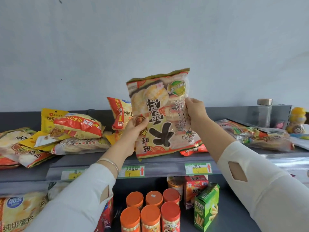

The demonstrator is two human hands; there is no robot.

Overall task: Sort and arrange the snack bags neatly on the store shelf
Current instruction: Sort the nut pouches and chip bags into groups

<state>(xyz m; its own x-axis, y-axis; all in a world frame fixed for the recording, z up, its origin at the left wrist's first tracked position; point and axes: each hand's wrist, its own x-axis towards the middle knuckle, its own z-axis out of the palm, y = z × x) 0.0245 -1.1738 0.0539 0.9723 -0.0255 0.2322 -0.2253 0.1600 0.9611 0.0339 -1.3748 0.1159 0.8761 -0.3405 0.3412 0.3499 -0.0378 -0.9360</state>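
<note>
Held bag: the rice cracker bag (160, 114) is at the centre of the frame, raised above the shelf (93, 160), its print upside down.
Left hand: the left hand (132, 131) grips the bag's left edge, thumb on the front.
Right hand: the right hand (196, 111) pinches the bag's right edge.
Left of frame: a pile of snack bags (76, 126) lies overlapping on the shelf.
Right of frame: flat bags (254, 133) lie on the same shelf.
Front rail: price labels (198, 168).
Lower centre: orange-lidded jars (150, 210) stand beside a green box (206, 208).
</note>
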